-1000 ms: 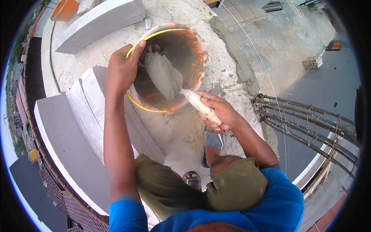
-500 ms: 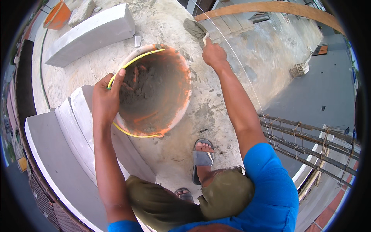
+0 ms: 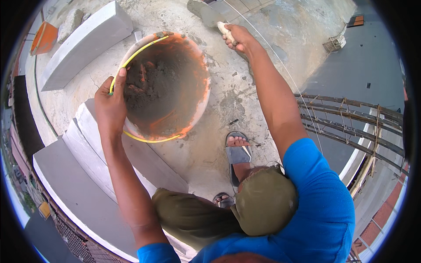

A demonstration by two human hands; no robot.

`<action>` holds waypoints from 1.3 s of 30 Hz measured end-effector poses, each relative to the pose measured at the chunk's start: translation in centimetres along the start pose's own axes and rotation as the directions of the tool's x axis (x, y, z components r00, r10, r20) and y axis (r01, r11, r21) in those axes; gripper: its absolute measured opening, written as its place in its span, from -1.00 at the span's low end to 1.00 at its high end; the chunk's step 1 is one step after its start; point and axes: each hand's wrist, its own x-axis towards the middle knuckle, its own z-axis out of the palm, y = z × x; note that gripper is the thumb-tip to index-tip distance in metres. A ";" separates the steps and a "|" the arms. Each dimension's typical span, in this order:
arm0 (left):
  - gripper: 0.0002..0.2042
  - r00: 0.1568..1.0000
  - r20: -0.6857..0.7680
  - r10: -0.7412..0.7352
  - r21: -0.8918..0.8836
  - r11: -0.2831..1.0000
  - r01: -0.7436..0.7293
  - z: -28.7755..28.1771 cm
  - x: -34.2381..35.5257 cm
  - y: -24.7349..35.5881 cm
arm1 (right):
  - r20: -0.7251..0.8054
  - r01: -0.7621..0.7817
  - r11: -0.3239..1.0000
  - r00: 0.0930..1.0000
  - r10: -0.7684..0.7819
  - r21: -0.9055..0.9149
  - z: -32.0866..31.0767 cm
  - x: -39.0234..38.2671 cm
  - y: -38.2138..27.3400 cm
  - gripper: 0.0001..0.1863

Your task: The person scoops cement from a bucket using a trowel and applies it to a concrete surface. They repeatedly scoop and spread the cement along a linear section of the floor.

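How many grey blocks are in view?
3 at least: one block lying apart at upper left beyond the bucket, two stacked under the left hand. More may be hidden.

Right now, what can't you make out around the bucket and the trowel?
All in the head view:
- Trowel: blade tip cut off by the top edge; handle hidden inside the right hand.
- Bucket: floor covered by grey mortar, depth unclear.
- Left hand: fingertips hidden over the rim, beside the yellow handle.
- Rear sandal: mostly hidden behind the knee.
- Rebar bundle: far end lost in fisheye bending at the right.
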 end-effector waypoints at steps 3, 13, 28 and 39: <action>-0.48 0.998 -0.030 0.050 -0.047 0.998 -0.051 0.7 0.1 -0.2 | 0.006 0.007 1.000 1.000 -0.007 0.011 -3.0 -1.4 2.0 -0.58; -0.48 0.994 -0.068 0.090 -0.012 0.996 -0.091 1.0 -0.8 0.1 | 0.013 -0.110 0.968 0.994 0.110 0.225 -10.0 -15.2 11.7 -0.56; -0.47 0.975 -0.015 0.220 -0.034 0.975 -0.220 2.7 -1.2 1.5 | 0.481 0.603 0.178 0.753 -0.449 -0.778 -2.3 -24.9 6.7 -0.42; -0.45 0.981 0.083 0.176 0.238 0.952 -0.191 2.3 -2.4 3.9 | 0.649 0.668 -0.033 0.708 -0.281 -0.743 6.6 -22.1 8.8 -0.30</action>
